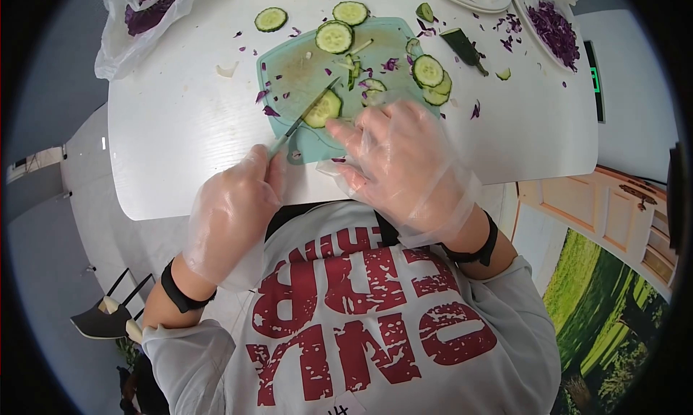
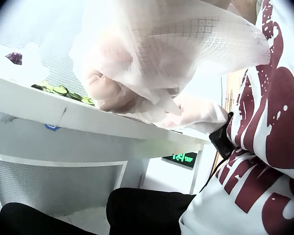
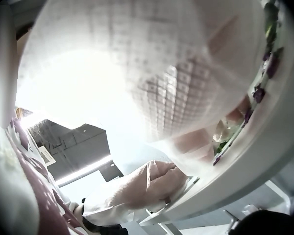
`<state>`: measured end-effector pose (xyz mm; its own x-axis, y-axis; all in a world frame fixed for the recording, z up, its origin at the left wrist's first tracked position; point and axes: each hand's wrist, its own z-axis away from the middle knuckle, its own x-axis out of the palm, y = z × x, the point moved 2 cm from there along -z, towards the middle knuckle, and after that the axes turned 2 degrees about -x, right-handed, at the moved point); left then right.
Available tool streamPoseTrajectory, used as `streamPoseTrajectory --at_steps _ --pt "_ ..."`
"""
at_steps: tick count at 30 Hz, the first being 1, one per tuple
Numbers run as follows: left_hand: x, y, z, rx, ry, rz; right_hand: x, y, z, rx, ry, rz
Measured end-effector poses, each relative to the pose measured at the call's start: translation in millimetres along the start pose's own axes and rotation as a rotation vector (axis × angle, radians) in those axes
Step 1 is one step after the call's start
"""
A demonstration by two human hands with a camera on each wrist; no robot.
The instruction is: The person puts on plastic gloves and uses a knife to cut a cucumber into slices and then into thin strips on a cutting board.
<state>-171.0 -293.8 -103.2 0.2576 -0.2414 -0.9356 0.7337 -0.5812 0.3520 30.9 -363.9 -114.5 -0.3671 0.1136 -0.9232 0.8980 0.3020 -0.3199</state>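
Observation:
My left hand (image 1: 238, 198), in a clear plastic glove, grips the handle of a small knife (image 1: 307, 113). The blade lies across a cucumber slice (image 1: 326, 107) on the light green cutting board (image 1: 307, 148). My gloved right hand (image 1: 408, 162) is over the board's right side, its index fingertip at the slice's right edge and its thumb lower down. Small cut cucumber pieces (image 1: 372, 85) lie just beyond its knuckles. From the wrist views, the gloves fill much of the picture and hide the knife and the slice.
More cucumber slices (image 1: 334, 37) overlap the board's far edge, and others (image 1: 429, 71) its right edge. A cucumber end (image 1: 463, 50) sits to the right. Purple cabbage shreds fill a plate (image 1: 530, 36) at far right. Farther left stands a plastic bag (image 1: 115, 50) with purple cabbage (image 1: 150, 11).

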Motion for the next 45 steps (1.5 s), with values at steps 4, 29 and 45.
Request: streamPoseTrajectory --at_steps 4,29,45 --pt "-2 -2 4 0.007 0.01 -0.054 -1 -1 0 -0.002 -0.003 -0.005" --pt "4 -22 11 0.045 0.029 0.033 -10 6 -7 -0.023 -0.143 -0.011" --pt "12 -17 10 0.028 0.027 -0.012 -13 12 -16 -0.049 -0.18 -0.076"
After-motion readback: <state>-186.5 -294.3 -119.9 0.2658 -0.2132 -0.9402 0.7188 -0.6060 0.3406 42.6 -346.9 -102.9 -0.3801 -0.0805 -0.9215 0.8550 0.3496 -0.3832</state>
